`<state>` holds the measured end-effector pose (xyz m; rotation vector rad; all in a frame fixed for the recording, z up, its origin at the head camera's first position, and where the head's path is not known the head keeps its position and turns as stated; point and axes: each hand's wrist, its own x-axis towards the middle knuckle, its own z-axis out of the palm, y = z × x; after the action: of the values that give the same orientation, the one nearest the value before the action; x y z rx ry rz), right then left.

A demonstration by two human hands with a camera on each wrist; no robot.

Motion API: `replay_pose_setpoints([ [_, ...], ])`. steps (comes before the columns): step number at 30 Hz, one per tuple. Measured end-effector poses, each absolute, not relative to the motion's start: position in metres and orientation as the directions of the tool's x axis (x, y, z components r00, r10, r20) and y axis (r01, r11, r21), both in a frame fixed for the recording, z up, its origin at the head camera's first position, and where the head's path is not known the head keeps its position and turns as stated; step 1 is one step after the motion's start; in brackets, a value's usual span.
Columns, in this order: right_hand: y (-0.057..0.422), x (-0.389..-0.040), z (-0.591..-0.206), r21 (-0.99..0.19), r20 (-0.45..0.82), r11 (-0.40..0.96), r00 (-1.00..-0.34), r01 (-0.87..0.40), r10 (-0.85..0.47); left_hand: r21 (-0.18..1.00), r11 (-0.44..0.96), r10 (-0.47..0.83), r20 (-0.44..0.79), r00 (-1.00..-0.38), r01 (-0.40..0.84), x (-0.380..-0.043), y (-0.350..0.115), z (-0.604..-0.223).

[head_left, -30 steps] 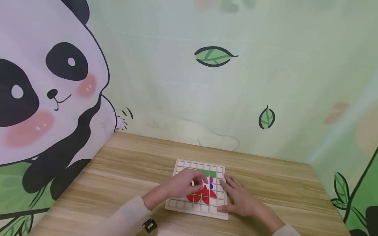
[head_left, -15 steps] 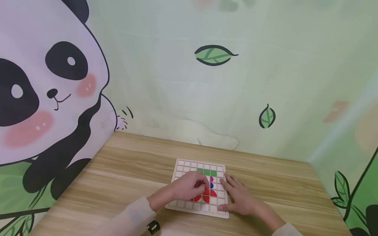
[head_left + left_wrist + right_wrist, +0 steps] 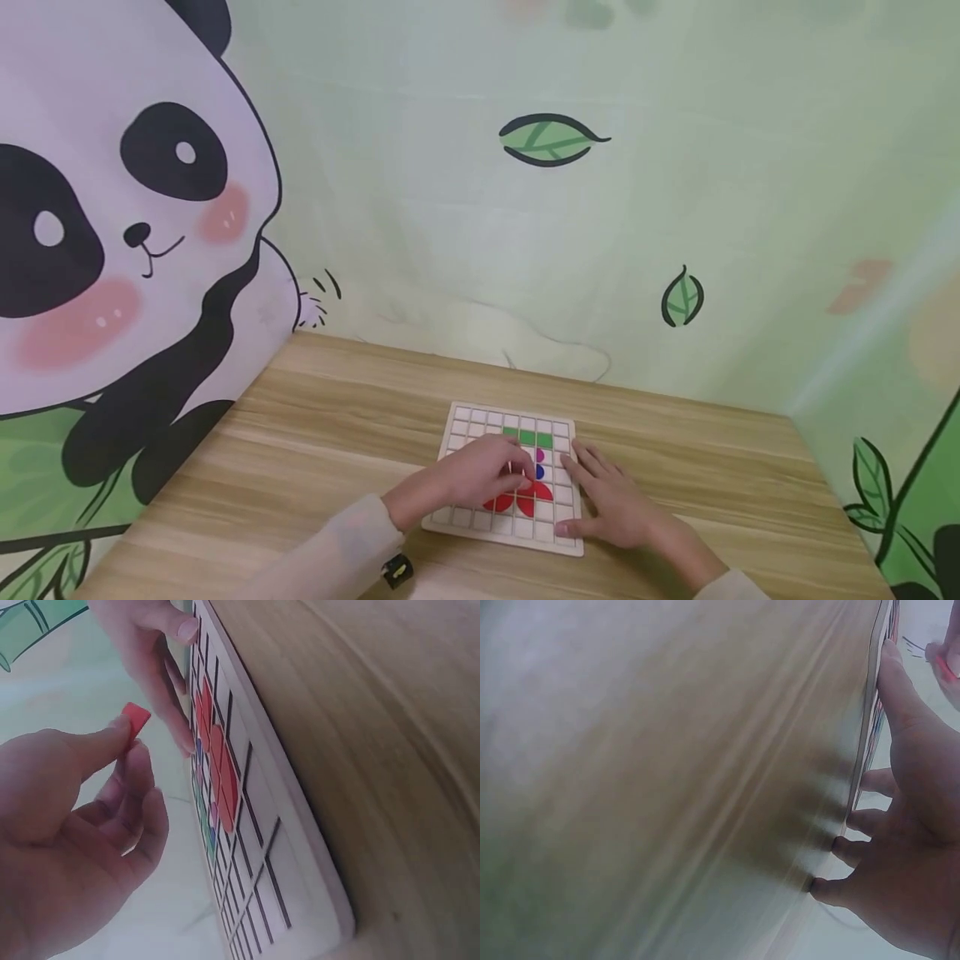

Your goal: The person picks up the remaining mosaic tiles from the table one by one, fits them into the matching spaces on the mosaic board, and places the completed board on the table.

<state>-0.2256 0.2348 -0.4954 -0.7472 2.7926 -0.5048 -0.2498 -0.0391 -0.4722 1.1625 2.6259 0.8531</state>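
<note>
A square white grid board [image 3: 461, 518] lies on the wooden table. Green tiles [image 3: 527, 437] form a row in its upper part; below them are a magenta dot [image 3: 540, 455], a blue dot [image 3: 539, 472] and red curved tiles [image 3: 542, 492]. Above the board, my left hand [image 3: 486, 472] pinches a small red tile [image 3: 136, 718] between thumb and fingertips, apart from the surface in the left wrist view. My right hand [image 3: 617, 508] rests at the board's right edge, fingers spread, thumb on the lower right corner area. My left hand covers part of the grid's middle.
The wood-grain table [image 3: 330, 417] extends around the board. Behind it hangs a pale green backdrop [image 3: 420, 208] with leaf drawings, and a large printed panda [image 3: 172, 242] at the left. A small black object [image 3: 397, 571] sits beside the left sleeve.
My left hand has shifted slightly to the right over the board; a white-looking piece at its fingertips a second ago is no longer seen there. The right hand stays in place.
</note>
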Motion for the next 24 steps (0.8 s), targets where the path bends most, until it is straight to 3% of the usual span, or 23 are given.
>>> replay_pose_setpoints([
  [24,0.236,-0.225,-0.500,-0.389,-0.072,0.790,-0.839,-0.474,-0.539,0.357,0.640,0.709,0.067,-0.702,0.681,-0.247,-0.002,-0.482],
])
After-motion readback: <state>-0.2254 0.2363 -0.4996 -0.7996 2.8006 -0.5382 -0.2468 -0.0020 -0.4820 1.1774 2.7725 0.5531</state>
